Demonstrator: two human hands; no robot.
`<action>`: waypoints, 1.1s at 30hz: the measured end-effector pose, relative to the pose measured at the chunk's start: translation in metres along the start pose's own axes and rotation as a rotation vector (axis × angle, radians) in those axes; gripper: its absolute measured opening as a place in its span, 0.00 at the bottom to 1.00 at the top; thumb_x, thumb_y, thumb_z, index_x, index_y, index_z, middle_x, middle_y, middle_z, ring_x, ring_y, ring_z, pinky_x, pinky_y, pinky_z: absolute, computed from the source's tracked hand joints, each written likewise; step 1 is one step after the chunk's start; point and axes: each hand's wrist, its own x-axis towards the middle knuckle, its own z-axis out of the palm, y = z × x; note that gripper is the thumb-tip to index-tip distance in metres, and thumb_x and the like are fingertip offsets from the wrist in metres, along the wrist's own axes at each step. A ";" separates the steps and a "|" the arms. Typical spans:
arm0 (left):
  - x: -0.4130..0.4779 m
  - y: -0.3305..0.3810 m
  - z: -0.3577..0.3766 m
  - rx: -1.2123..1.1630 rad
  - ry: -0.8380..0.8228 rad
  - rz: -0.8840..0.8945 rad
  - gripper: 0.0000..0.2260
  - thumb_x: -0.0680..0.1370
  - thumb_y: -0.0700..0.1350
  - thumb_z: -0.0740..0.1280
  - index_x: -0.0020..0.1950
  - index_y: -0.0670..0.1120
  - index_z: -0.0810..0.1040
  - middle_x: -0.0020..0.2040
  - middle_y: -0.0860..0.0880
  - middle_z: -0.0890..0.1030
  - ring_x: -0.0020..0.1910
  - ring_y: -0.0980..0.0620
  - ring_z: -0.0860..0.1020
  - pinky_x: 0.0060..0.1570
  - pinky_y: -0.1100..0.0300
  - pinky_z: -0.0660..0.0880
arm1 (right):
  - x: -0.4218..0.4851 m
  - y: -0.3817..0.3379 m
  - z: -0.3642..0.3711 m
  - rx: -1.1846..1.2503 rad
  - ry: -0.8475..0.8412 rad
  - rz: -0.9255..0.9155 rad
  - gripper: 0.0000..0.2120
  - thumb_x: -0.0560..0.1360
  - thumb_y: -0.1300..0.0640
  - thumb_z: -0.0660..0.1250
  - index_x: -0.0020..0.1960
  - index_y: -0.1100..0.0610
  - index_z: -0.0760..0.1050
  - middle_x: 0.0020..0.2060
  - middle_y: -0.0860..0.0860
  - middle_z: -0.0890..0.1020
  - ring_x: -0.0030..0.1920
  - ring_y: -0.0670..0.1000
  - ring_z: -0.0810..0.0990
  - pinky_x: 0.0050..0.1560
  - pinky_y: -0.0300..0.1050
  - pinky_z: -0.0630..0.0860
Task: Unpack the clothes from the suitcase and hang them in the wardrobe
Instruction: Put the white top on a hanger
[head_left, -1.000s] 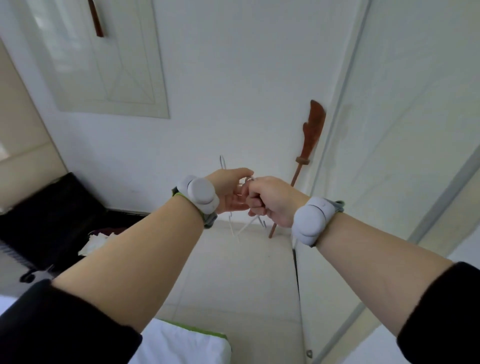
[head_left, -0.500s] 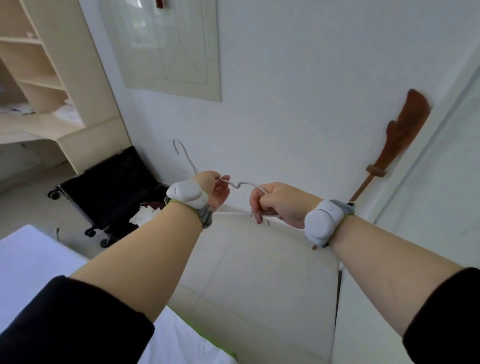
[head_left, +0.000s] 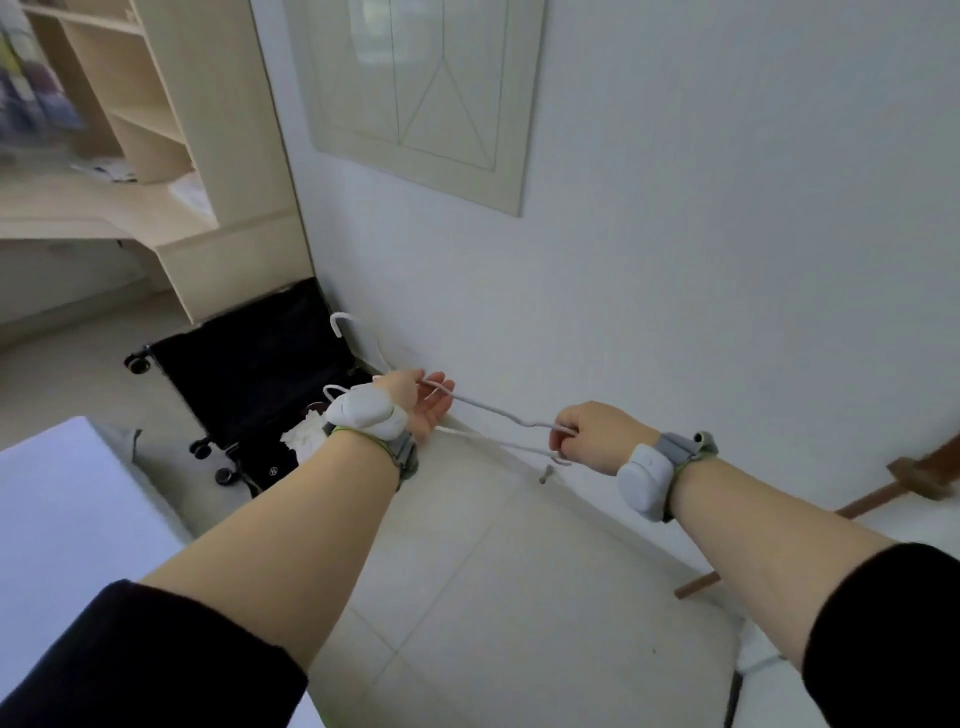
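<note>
White wire hangers stretch between my two hands in front of the white wall. My left hand holds one end, and two hooks stick out behind it, one over the suitcase. My right hand grips the other end, fingers curled round the wires. An open black suitcase on wheels lies on the floor to the left against the wall. A white garment lies in its near half, just behind my left wrist.
A pale wooden shelf unit with a desk stands at the upper left. A white bed fills the lower left. A brown wooden sword-like object leans on the wall at the right. Pale floor tiles lie below my arms.
My view has swung left, bringing the suitcase and shelves into sight. My hands have pulled apart, and the hangers now stretch out between them.
</note>
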 end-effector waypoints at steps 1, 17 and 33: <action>0.008 0.003 0.007 -0.010 0.007 0.003 0.17 0.83 0.42 0.53 0.36 0.39 0.71 0.21 0.47 0.76 0.35 0.52 0.74 0.34 0.62 0.76 | 0.018 0.000 -0.003 -0.027 0.008 -0.007 0.10 0.76 0.63 0.61 0.53 0.58 0.79 0.48 0.53 0.80 0.47 0.51 0.77 0.42 0.38 0.70; 0.171 0.016 0.099 0.151 0.308 0.037 0.07 0.77 0.40 0.64 0.39 0.45 0.75 0.37 0.46 0.77 0.38 0.50 0.77 0.39 0.59 0.72 | 0.278 -0.010 -0.033 0.178 -0.216 -0.389 0.20 0.75 0.57 0.61 0.66 0.54 0.67 0.52 0.54 0.79 0.47 0.54 0.78 0.46 0.44 0.73; 0.346 0.159 -0.016 0.230 0.316 -0.020 0.06 0.77 0.45 0.66 0.50 0.44 0.79 0.41 0.50 0.79 0.40 0.53 0.76 0.44 0.60 0.71 | 0.524 -0.105 0.005 0.035 -0.228 -0.422 0.17 0.78 0.46 0.61 0.43 0.57 0.80 0.32 0.51 0.78 0.37 0.53 0.76 0.34 0.44 0.69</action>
